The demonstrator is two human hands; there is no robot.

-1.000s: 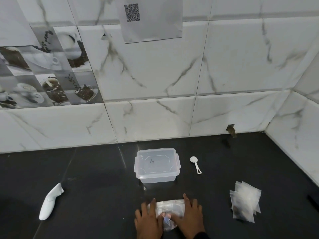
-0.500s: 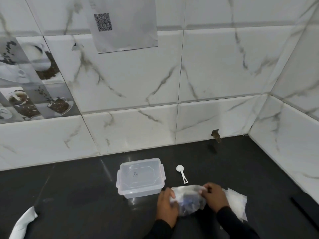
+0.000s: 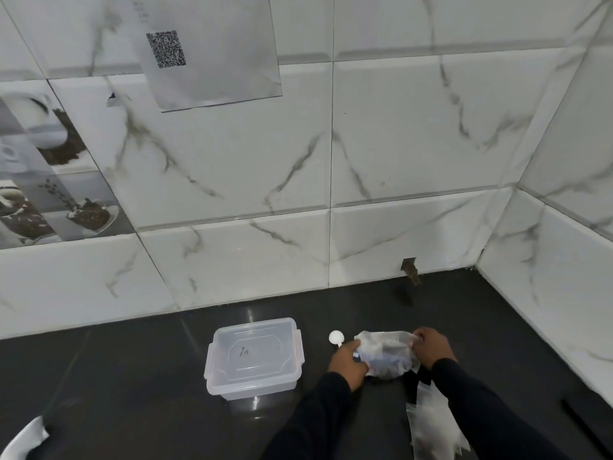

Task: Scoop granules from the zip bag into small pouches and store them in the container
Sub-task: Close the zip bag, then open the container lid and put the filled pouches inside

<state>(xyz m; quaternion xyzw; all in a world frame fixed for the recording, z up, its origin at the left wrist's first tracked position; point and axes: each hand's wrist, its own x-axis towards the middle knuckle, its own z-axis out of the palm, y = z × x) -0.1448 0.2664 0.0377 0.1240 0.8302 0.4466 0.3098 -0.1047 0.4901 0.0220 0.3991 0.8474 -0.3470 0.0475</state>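
Both hands hold the clear zip bag point(image 3: 386, 358) of granules just above the black counter. My left hand point(image 3: 348, 363) grips its left edge; my right hand point(image 3: 431, 350) pinches its top right corner. A small white scoop point(image 3: 336, 337) lies on the counter right behind my left hand. The clear plastic container point(image 3: 253, 356), with its lid on, stands to the left of the bag. A stack of small clear pouches point(image 3: 431, 423) lies near my right forearm, partly hidden by the sleeve.
A tiled wall runs along the back and the right side of the black counter point(image 3: 132, 376). A white object point(image 3: 25, 441) lies at the bottom left corner. A dark thin object point(image 3: 583, 426) lies at the far right edge.
Both hands have carried the zip bag from in front of the container to its right, beside the scoop. The camera view has shifted right.
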